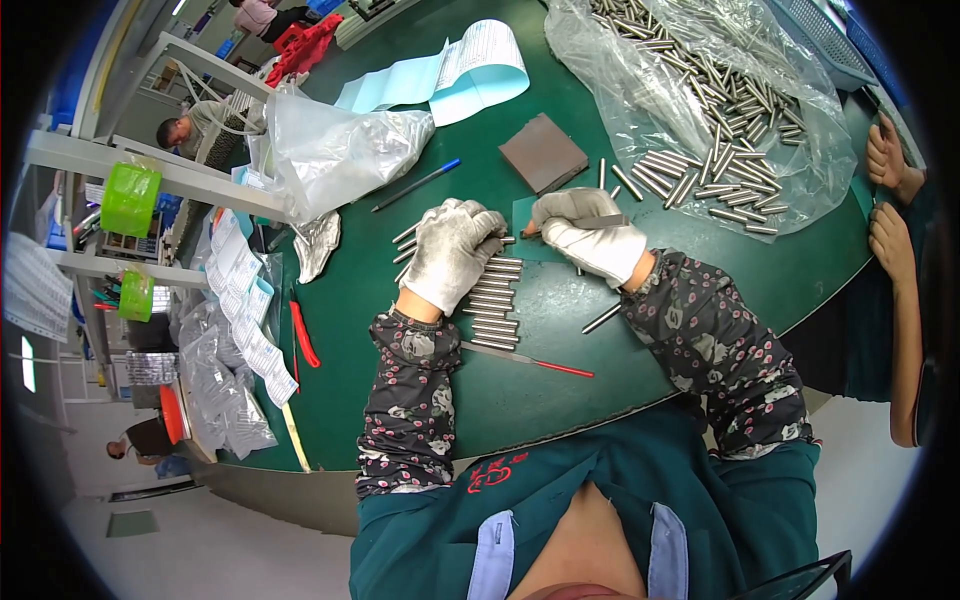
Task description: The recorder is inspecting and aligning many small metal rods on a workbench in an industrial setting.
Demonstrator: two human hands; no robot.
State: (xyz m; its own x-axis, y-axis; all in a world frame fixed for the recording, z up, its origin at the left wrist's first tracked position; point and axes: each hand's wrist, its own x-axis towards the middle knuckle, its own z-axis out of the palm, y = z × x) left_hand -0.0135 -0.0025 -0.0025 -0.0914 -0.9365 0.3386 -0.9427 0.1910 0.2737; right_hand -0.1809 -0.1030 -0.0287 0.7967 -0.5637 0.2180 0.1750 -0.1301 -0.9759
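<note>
Both my hands wear pale work gloves with grey, soiled fingertips. My left hand is curled over a row of steel pins on the green table. A short metal end shows at its fingertips, apparently a pin pinched there. Close by on the right, my right hand is closed, with a flat grey-brown strip lying across its fingers. A bare fingertip pokes from the glove toward my left hand. Under it lies a small green sheet. One loose pin rests beside my right sleeve.
A brown square block lies beyond my hands. Far right, an open plastic bag spills many pins. A blue pen, a red-handled file, red pliers and paper sheets lie around. Another person's hands are at the right edge.
</note>
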